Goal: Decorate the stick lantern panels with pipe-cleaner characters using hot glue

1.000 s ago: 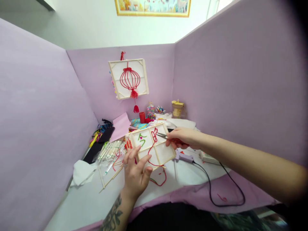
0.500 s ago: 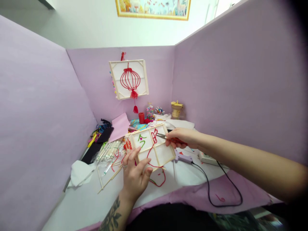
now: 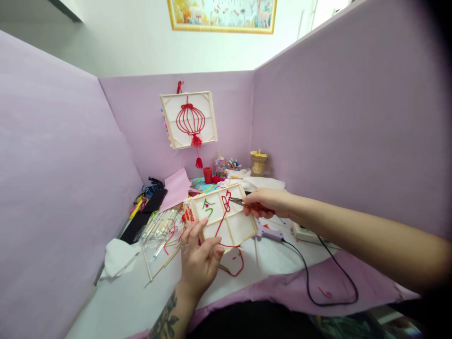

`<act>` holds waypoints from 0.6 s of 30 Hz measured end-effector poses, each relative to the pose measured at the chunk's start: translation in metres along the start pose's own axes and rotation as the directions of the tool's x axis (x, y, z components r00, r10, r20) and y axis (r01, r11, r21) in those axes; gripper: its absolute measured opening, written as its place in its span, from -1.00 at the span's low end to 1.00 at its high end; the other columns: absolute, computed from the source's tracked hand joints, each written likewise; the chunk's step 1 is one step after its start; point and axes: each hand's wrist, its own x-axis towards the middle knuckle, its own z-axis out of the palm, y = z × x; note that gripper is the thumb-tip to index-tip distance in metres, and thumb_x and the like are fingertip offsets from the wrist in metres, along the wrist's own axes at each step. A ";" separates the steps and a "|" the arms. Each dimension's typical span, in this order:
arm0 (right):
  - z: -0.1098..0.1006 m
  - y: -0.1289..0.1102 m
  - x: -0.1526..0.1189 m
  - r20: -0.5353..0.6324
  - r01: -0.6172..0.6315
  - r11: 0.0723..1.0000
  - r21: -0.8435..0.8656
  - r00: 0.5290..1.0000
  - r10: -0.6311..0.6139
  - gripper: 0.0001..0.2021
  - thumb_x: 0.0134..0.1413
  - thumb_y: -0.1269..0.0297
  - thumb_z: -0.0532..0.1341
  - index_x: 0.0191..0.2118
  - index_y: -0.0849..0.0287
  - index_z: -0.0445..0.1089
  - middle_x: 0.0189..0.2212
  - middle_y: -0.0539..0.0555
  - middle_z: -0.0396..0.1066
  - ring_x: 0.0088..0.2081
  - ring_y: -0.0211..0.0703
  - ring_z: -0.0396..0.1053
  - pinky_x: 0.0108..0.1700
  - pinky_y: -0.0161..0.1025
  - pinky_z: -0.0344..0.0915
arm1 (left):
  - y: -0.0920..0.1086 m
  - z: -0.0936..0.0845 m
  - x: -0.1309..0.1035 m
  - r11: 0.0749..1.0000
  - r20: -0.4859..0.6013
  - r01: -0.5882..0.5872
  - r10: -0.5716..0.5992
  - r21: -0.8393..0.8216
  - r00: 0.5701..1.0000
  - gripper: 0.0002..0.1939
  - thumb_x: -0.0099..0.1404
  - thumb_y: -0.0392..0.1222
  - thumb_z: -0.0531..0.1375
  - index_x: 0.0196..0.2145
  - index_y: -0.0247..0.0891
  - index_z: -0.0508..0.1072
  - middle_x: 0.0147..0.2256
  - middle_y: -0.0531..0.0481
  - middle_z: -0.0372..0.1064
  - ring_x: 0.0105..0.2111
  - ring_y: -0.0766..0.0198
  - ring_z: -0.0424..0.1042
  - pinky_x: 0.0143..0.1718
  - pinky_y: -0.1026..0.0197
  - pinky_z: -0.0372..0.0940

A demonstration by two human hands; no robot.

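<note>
A wooden stick frame (image 3: 231,229) with white panels is tilted toward me, divided into several panes. One upper pane bears a green yarn shape (image 3: 208,207), the other a red yarn shape (image 3: 226,201). My left hand (image 3: 199,256) grips the frame's lower left side, its fingers over the edge and on red yarn (image 3: 221,222) running down from the red shape. The yarn loops on below the frame. My right hand (image 3: 264,202) is closed around red-handled tweezers (image 3: 237,201), their metal tips at the red shape. Its fingers partly hide the handle.
A purple glue gun (image 3: 269,232) with a black cord lies to the right, near a white power strip (image 3: 298,231). Bagged sticks (image 3: 160,223) and black sheets lie left. A red spool (image 3: 208,175) and bead jar (image 3: 220,165) stand behind. A lantern picture (image 3: 190,120) hangs on the partition.
The red yarn between the red shape and my left fingers has gone from curved to straight. Both hands and the frame stay in nearly the same place; the view has shifted slightly.
</note>
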 end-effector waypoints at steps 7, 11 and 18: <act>-0.006 0.004 0.002 0.037 0.016 1.000 -0.001 0.999 -0.016 -0.72 0.09 0.30 0.06 -0.51 0.31 0.42 -0.73 -0.03 0.20 -0.74 -0.43 0.02 -0.72 -0.43 -0.17 | 0.000 0.000 -0.001 1.000 -0.007 0.012 -0.012 0.018 1.000 -0.74 0.37 -0.09 0.08 -0.28 -0.18 0.55 0.12 -0.17 0.21 0.15 -0.01 0.15 0.13 -0.10 0.09; -0.007 0.004 0.004 0.062 0.019 1.000 -0.005 0.998 -0.019 -0.70 0.09 0.27 0.06 -0.51 0.31 0.42 -0.73 -0.02 0.21 -0.74 -0.43 0.02 -0.72 -0.42 -0.18 | 0.000 0.000 -0.001 1.000 -0.009 0.016 -0.016 0.023 1.000 -0.75 0.36 -0.10 0.10 -0.28 -0.17 0.56 0.13 -0.17 0.22 0.14 -0.01 0.17 0.13 -0.10 0.11; -0.011 0.007 0.005 0.080 0.029 0.999 -0.036 0.996 -0.026 -0.72 0.06 0.25 0.09 -0.51 0.31 0.43 -0.73 -0.01 0.23 -0.75 -0.43 0.02 -0.74 -0.43 -0.17 | 0.000 0.001 -0.001 1.000 -0.013 0.013 -0.012 0.022 1.000 -0.75 0.36 -0.10 0.10 -0.29 -0.17 0.57 0.12 -0.17 0.23 0.14 -0.01 0.17 0.13 -0.09 0.11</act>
